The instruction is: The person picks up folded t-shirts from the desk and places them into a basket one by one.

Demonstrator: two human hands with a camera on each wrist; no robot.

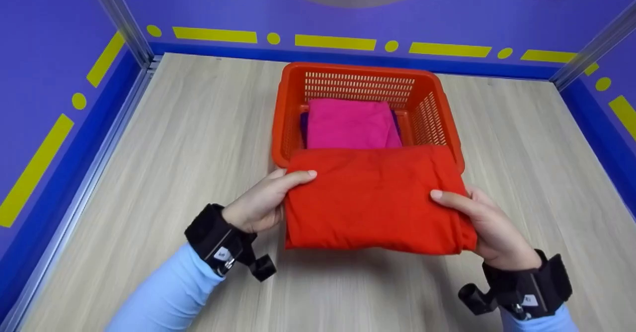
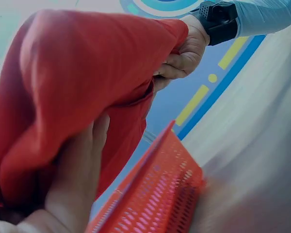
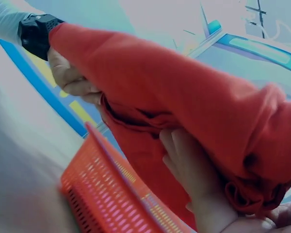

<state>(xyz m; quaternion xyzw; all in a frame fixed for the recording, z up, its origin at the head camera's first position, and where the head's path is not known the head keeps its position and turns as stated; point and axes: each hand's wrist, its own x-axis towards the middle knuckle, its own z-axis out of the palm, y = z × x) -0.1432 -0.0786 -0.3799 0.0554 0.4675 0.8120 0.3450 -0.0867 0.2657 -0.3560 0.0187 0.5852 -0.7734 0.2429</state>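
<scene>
A folded red cloth (image 1: 372,203) is held up between both hands in front of the basket. My left hand (image 1: 263,198) grips its left edge, thumb on top and fingers underneath. On the other side my right hand (image 1: 489,222) grips the right edge the same way. Both wrist views show fingers spread under the cloth (image 2: 97,68). The cloth's far edge overlaps the near rim of an orange-red plastic basket (image 1: 357,68). Inside the basket lies a folded pink cloth (image 1: 350,123) on top of a dark purple cloth (image 1: 304,128), which is mostly hidden.
The basket stands on a light wood-grain table (image 1: 198,123), near its back edge. Blue panels (image 1: 323,19) with yellow marks border the table at the back and both sides. Metal posts (image 1: 124,19) stand at the back corners.
</scene>
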